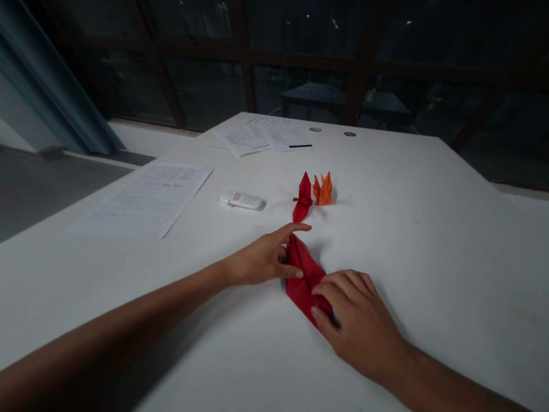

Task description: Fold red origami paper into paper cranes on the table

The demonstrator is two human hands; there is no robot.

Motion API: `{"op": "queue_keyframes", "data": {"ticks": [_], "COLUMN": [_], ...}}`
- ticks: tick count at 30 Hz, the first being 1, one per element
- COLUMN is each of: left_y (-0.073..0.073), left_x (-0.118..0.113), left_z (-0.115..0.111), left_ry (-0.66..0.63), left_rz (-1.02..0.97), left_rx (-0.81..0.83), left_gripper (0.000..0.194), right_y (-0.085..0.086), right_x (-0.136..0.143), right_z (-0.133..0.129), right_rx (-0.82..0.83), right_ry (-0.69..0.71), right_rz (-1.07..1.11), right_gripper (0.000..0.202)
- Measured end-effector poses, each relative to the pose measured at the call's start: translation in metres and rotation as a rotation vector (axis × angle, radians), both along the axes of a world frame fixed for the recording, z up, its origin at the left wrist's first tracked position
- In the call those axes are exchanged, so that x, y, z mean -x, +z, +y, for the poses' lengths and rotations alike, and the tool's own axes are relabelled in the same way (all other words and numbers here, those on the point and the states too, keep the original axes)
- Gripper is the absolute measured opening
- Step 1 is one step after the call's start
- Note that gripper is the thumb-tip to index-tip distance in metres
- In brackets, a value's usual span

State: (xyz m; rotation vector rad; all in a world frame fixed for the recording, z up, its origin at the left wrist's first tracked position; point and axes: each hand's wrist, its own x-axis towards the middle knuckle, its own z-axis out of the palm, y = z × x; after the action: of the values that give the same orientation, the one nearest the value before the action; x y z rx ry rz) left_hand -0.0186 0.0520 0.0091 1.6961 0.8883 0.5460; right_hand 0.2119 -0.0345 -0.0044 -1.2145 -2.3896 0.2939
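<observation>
A piece of folded red origami paper (303, 279) lies slanted on the white table between both hands. My left hand (269, 255) holds its far left end, thumb on top and index finger stretched past the tip. On the near right end, my right hand (358, 321) pinches the paper between thumb and fingers, hiding part of that end. Just beyond stand a red paper crane (303, 199) and, touching or close beside it, an orange paper crane (325, 188).
A white bottle or tube (241, 200) with print lies left of the cranes. Printed sheets (151, 198) rest at the table's left edge, with more papers (255, 134) and a black pen (300, 146) at the back. Two round discs (315, 129) sit near the far edge.
</observation>
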Motion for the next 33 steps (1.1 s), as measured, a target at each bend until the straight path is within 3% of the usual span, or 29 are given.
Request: {"op": "queue_keyframes", "data": {"ticks": [6,10,13,16,19,21,24,27,33], "left_y": [0.005,0.015,0.018,0.014,0.006,0.003,0.003,0.01,0.025], "left_x": [-0.005,-0.006,-0.007,-0.008,-0.01,-0.012,-0.012,-0.01,-0.006], "left_z": [-0.003,-0.012,-0.016,-0.016,-0.015,-0.016,-0.016,-0.014,-0.014], "left_ry": [0.076,0.082,0.024,0.005,0.117,0.192,0.231,0.157,-0.075], "left_rz": [0.255,0.572,0.672,0.668,0.72,0.772,0.854,0.88,0.82], "left_rx": [-0.202,-0.577,-0.793,-0.72,-0.677,-0.706,-0.851,-0.986,-1.019], "left_gripper": [0.074,0.058,0.054,0.055,0.056,0.056,0.056,0.048,0.033], "right_y": [0.003,-0.002,-0.002,0.001,0.001,0.0,-0.003,-0.003,0.002], "right_x": [-0.008,-0.011,-0.01,-0.007,-0.002,0.0,0.002,-0.001,-0.01], "right_z": [0.01,0.017,0.016,0.012,0.008,0.006,0.007,0.01,0.014], "right_rx": [0.025,0.012,0.007,0.009,-0.02,-0.041,-0.057,-0.068,-0.072], "right_ry": [-0.116,-0.218,-0.203,-0.179,-0.153,-0.104,-0.038,-0.034,-0.039], "right_rz": [0.017,0.02,0.028,0.043,0.04,0.026,0.006,-0.004,-0.014], "right_gripper": [0.01,0.016,0.019,0.015,0.027,0.033,0.023,0.01,0.015]}}
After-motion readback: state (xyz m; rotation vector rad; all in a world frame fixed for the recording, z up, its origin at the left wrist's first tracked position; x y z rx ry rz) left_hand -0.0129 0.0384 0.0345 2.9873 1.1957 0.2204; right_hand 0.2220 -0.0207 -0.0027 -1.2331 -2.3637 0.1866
